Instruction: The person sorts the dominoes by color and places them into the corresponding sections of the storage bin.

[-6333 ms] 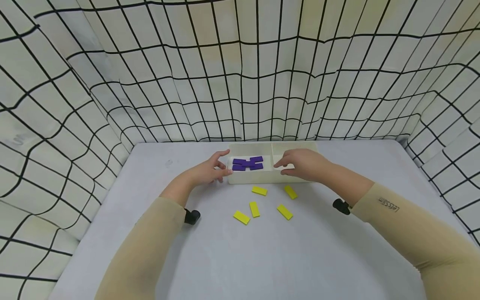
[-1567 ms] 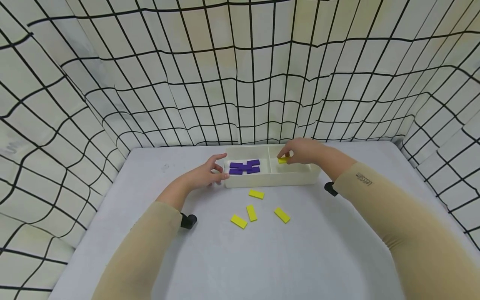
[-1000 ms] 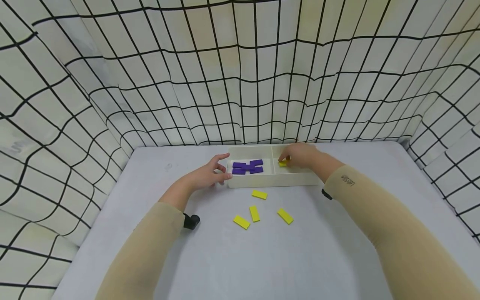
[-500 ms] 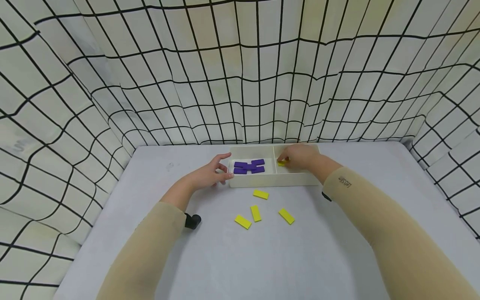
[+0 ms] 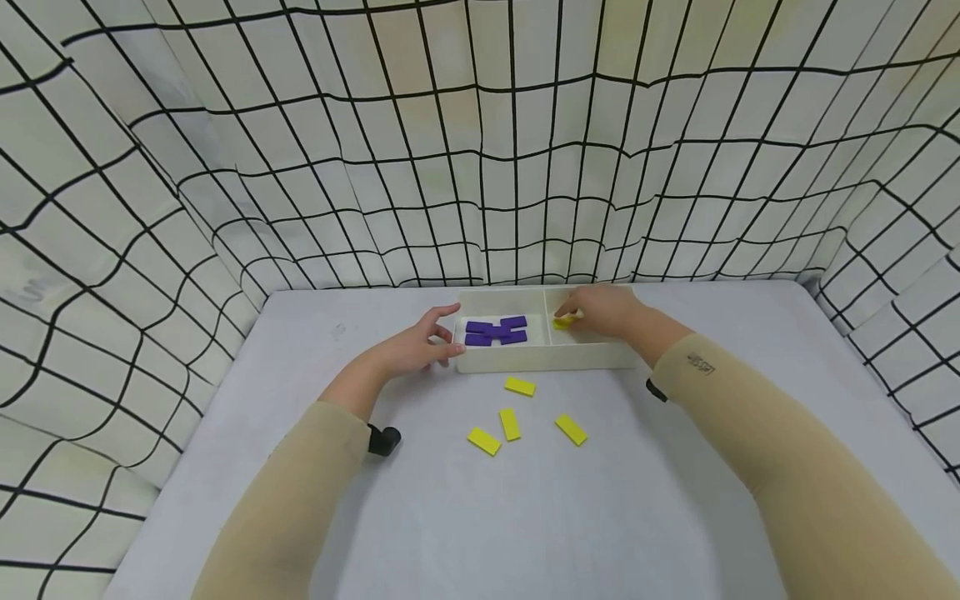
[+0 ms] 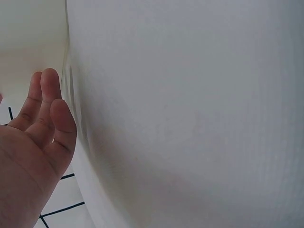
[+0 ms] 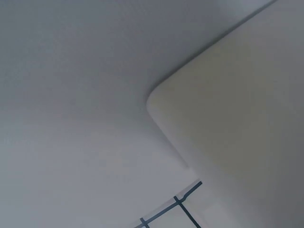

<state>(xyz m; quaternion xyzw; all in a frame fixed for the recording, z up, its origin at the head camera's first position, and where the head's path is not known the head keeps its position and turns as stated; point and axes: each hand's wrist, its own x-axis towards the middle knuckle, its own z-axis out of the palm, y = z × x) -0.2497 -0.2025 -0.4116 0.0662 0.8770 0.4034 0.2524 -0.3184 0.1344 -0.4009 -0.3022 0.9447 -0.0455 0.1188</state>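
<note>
A white two-compartment box [image 5: 502, 360] stands near the back of the table. My right hand [image 5: 606, 310] reaches into its right compartment and pinches a small yellow rectangular tile [image 5: 562, 322] close to the divider; fingers cover part of it. Several purple tiles [image 5: 497, 331] lie in the left compartment in an H-like arrangement, one across the others. At the box's left end my left hand [image 5: 411, 348] has its fingers spread loosely, the thumb at the front left corner. In the left wrist view this hand [image 6: 35, 142] holds nothing. The right wrist view shows the box's corner [image 7: 209, 104], no hand.
Several yellow tiles lie scattered on the white tabletop in front of the box, among them one tile [image 5: 520, 386] nearest it and another tile [image 5: 572, 429] farther right. A black grid net [image 5: 514, 156] over white walls encloses the table's back and sides.
A yellow tile that lay before the box 6.3 s ago is gone from there; one is now in the right compartment, under my right fingers. The left hand has stayed at the box's end.
</note>
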